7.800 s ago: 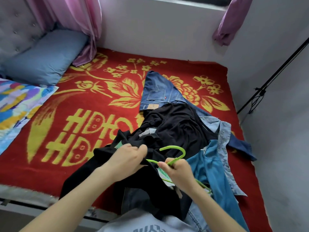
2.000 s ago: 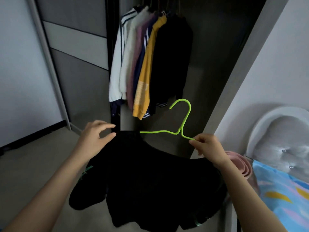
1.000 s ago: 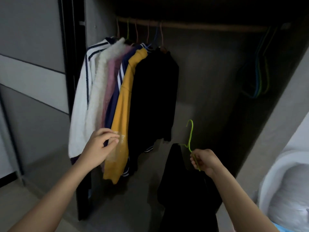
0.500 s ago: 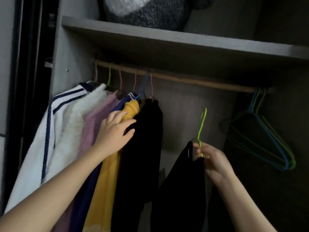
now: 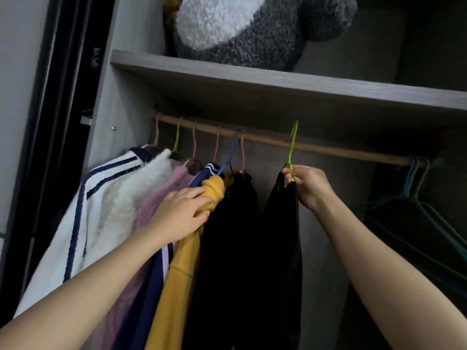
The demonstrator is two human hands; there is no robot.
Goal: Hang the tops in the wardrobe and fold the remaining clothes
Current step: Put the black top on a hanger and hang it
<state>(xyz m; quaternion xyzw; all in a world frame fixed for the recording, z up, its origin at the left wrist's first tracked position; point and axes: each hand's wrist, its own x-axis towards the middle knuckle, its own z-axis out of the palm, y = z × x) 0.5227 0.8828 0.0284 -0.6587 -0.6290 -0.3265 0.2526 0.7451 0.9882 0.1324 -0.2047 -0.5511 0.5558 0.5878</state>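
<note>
Green hanger (image 5: 292, 147) now up at rail (image 5: 341, 150) | wardrobe (image 5: 252, 79): 6 tops (image 5: 182, 274) hanging

Black top (image 5: 283, 223) hangs edge-on from green hanger (image 5: 291, 150); hook up at wardrobe rail (image 5: 341, 150).

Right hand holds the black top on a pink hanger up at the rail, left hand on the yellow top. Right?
One error: the hanger is green, not pink. The head view shows it: the right hand pinches that hanger, carrying the black top, up at the rail, and the left hand rests on the yellow top.
</note>
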